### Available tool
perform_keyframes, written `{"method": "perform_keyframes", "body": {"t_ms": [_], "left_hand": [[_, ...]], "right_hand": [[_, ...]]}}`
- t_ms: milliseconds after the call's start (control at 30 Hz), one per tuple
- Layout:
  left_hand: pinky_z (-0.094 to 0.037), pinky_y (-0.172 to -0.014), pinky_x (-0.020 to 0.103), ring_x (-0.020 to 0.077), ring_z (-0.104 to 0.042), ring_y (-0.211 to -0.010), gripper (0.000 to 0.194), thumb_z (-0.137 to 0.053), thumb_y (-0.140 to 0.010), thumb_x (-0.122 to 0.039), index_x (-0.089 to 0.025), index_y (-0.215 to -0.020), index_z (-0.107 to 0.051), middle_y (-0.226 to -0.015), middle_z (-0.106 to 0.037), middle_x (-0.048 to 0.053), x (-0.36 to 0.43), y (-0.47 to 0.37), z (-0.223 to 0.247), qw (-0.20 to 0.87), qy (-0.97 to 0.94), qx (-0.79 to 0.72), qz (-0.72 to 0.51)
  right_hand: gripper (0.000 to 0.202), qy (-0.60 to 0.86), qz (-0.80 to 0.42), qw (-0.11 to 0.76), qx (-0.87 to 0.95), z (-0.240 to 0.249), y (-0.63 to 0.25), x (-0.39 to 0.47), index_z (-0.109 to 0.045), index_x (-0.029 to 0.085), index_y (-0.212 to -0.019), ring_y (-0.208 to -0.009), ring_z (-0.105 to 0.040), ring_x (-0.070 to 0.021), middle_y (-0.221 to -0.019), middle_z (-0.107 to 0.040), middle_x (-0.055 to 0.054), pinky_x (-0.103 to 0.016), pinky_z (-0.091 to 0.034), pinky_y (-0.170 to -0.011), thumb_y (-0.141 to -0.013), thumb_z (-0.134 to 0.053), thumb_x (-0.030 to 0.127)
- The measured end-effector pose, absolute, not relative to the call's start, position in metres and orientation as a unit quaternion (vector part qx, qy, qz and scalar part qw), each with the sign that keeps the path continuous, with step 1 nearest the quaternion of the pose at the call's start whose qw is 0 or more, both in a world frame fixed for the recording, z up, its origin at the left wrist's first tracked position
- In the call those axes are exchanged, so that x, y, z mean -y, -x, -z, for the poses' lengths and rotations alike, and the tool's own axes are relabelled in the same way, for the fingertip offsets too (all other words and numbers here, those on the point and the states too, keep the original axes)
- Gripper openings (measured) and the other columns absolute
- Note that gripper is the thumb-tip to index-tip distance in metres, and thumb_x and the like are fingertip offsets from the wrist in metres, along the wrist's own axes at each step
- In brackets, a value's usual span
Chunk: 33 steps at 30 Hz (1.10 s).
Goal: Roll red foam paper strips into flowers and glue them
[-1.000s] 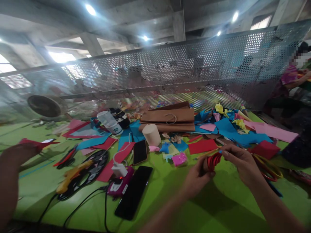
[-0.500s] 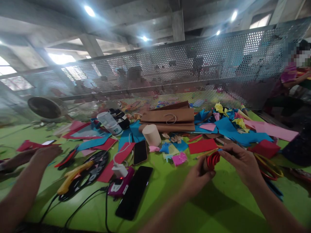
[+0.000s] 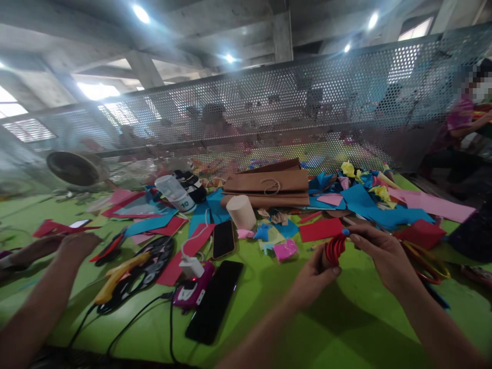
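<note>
Above the front of the green table, my left hand [image 3: 317,274] is closed round a red pleated paper piece [image 3: 335,249], whose curved layers stand out between thumb and fingers. Just to its right, my right hand [image 3: 378,251] is closed in a pinch, with a small blue piece [image 3: 346,232] at its fingertips, close against the top of the red paper. What the blue piece is, I cannot make out. A flat red paper sheet [image 3: 321,230] lies behind my hands, and yellow-handled scissors [image 3: 432,261] lie partly hidden to the right of my right wrist.
At left a co-worker's hands [image 3: 77,246] work over red paper. A yellow glue gun [image 3: 119,279], a purple power adapter [image 3: 192,289] and a black phone [image 3: 215,302] with cords lie nearby. Behind are a cream roll [image 3: 241,212], brown paper [image 3: 265,187] and a perforated screen [image 3: 246,118].
My right fingertips have shifted slightly, and more of the small blue piece shows beside them. The red pleated paper has turned a little in my left hand. The view has shifted slightly.
</note>
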<state>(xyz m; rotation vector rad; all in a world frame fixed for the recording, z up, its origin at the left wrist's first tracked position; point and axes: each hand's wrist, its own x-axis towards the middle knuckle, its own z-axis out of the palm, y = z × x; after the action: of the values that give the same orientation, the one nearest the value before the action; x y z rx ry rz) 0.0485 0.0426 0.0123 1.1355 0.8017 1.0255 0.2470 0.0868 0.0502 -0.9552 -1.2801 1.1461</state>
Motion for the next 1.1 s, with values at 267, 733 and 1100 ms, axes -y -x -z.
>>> {"method": "perform_keyframes", "body": {"t_ms": [267,733,1100], "left_hand": [[-0.038,-0.120,0.048,0.0358,-0.050,-0.144,0.086,-0.087,-0.079,-0.049,-0.023,-0.154,-0.055,-0.154,-0.060,0.012,-0.0390,-0.0475,-0.0177,0.675,-0.486,-0.345,-0.435],[-0.045,-0.103,0.041,0.0314,-0.053,-0.126,0.089,-0.089,-0.076,-0.053,-0.027,-0.155,-0.054,-0.143,-0.061,0.011,-0.0387,-0.0468,-0.0133,0.692,-0.487,-0.349,-0.403],[-0.045,-0.099,0.039,0.0257,-0.058,-0.110,0.094,-0.090,-0.075,-0.055,-0.026,-0.156,-0.054,-0.127,-0.067,0.011,-0.0370,-0.0460,-0.0169,0.706,-0.472,-0.350,-0.395]], "right_hand": [[0.033,0.400,-0.510,0.559,0.517,-0.0496,-0.2449,-0.0868,-0.086,0.031,-0.095,-0.089,-0.065,-0.0195,-0.096,-0.077,-0.004,-0.029,-0.053,-0.076,-0.072,-0.093,0.052],[0.033,0.374,-0.545,0.583,0.472,-0.0496,-0.2389,-0.0860,-0.085,0.029,-0.084,-0.079,-0.059,-0.0163,-0.086,-0.071,-0.002,-0.027,-0.050,-0.069,-0.062,-0.099,0.049],[0.036,0.372,-0.544,0.575,0.485,-0.0495,-0.2440,-0.0867,-0.087,0.030,-0.095,-0.081,-0.060,-0.0160,-0.094,-0.073,-0.004,-0.026,-0.052,-0.069,-0.067,-0.097,0.050]]}}
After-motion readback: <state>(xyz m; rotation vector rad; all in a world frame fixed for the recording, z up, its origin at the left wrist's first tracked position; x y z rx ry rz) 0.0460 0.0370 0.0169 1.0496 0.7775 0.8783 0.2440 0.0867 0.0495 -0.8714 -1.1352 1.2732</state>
